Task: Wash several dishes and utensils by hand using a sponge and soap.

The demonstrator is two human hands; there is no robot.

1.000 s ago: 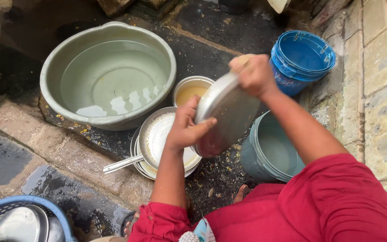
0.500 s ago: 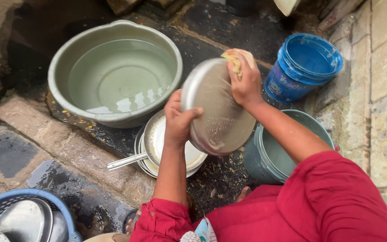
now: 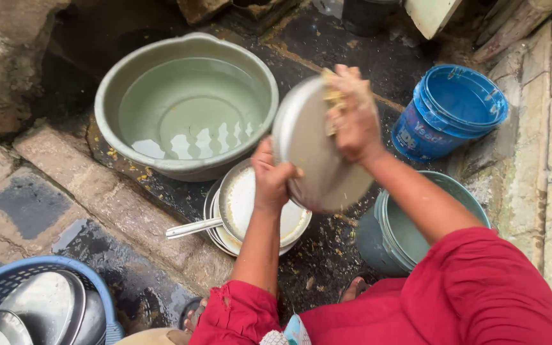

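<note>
While the person's left hand (image 3: 271,176) is gripping the lower edge of a round steel plate (image 3: 311,150), thumb curling over its rim, the right hand (image 3: 351,121) is pressing a yellowish scrubber (image 3: 333,97) against the plate's upper face, fingers closed around it. The plate is tilting up on edge, held in the air above a stack of dirty steel plates (image 3: 250,207) lying on the wet dark ground, with a spoon handle (image 3: 193,227) sticking out to the left of the stack. Just beyond is sitting a large grey-green plastic basin (image 3: 186,105) holding shallow water. A blue plastic bucket (image 3: 452,112) is standing to the right beside the stone wall, carrying a label with pale lettering on its side, partly hidden. Nearer the person's red sleeve, a grey-blue bucket (image 3: 410,227) is standing with water inside. At the lower left corner a blue basket (image 3: 17,281) is holding washed steel plates.
</note>
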